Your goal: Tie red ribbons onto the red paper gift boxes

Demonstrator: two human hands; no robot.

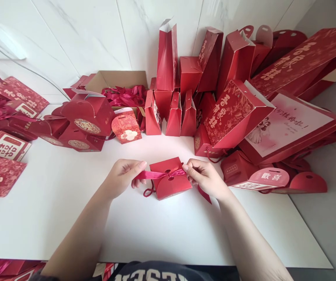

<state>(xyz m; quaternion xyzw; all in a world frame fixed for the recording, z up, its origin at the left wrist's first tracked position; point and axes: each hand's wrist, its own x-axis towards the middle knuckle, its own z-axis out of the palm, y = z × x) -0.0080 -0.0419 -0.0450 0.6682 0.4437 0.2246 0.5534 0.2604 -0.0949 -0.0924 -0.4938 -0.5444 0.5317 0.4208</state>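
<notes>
A small red gift box [168, 190] sits on the white table in front of me, its flaps folded over the top. A dark pink ribbon [153, 175] crosses the top and is knotted at the middle, by the holes in the flaps. My left hand [126, 174] pinches one end of the ribbon, stretched out to the left. My right hand [204, 175] pinches the ribbon at the box's right edge, and a loose tail hangs below it. A twisted red cord loop [149, 192] sticks out at the box's left side.
Behind, a cardboard box [121, 76] holds a heap of pink ribbons [127, 95]. Several red boxes stand along the tiled wall. A large red bag with a pale panel [287, 121] leans at the right. More red boxes [8, 148], some with ribbons, crowd the left.
</notes>
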